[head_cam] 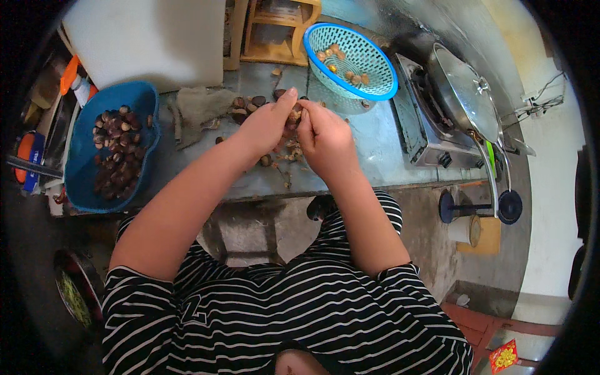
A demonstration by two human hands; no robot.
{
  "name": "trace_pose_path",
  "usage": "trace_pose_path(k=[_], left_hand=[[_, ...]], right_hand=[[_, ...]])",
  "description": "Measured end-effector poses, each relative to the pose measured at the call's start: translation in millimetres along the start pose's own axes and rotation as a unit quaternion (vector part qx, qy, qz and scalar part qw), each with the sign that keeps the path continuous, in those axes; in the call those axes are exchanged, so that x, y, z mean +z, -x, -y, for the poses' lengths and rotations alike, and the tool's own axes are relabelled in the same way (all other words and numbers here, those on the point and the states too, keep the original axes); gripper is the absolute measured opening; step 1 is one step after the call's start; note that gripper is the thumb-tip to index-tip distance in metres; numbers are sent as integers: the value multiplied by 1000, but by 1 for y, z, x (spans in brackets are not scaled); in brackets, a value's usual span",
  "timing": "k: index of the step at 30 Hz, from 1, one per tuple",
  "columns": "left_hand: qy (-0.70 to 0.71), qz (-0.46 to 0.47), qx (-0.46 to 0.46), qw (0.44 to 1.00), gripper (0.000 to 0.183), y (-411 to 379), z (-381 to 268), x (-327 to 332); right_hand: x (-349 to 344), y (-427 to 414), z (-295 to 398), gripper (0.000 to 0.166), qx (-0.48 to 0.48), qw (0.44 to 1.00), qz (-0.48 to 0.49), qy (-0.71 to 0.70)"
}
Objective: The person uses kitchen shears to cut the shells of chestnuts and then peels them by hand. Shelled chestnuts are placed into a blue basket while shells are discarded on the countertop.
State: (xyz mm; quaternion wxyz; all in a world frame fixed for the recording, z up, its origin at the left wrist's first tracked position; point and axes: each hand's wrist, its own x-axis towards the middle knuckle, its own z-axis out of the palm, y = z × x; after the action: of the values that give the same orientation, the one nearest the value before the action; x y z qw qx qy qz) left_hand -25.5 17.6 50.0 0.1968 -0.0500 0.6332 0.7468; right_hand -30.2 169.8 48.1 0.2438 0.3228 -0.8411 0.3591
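Observation:
Over the counter my left hand (267,125) and my right hand (329,133) meet, fingertips together. Between them shows a partly peeled chestnut (295,114), partly hidden by my fingers; both hands appear to grip it. Several brown unpeeled chestnuts (258,101) lie on the counter just beyond my left hand. Bits of shell and skin (293,152) are scattered below my hands. A light-blue plastic colander (370,52) at the back right has several peeled chestnuts (357,78) in it. On the left, a blue plastic basin (79,164) contains many brown chestnuts (119,154).
A gas stove (431,140) bears a lidded pan (461,89), its long handle reaching past the counter's front edge. A grey cloth (204,105) lies beside the basin. Behind stand a wooden shelf (276,51) and a white panel (187,47). A stool (248,255) is below.

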Motion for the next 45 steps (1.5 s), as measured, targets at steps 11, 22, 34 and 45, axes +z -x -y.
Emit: trace_pose_path(k=[11, 22, 34, 45], left_hand=[[110, 127, 13, 986, 48, -3, 0, 1], [15, 59, 81, 995, 48, -2, 6, -3], [-336, -87, 251, 904, 47, 1, 10, -1], [-147, -9, 183, 972, 55, 9, 8, 0]], right_hand=[[-2, 7, -32, 21, 49, 994, -39, 89], [-12, 1, 6, 22, 15, 1000, -18, 15], [6, 5, 5, 21, -5, 1000, -7, 16], [4, 2, 6, 10, 151, 986, -16, -67]])
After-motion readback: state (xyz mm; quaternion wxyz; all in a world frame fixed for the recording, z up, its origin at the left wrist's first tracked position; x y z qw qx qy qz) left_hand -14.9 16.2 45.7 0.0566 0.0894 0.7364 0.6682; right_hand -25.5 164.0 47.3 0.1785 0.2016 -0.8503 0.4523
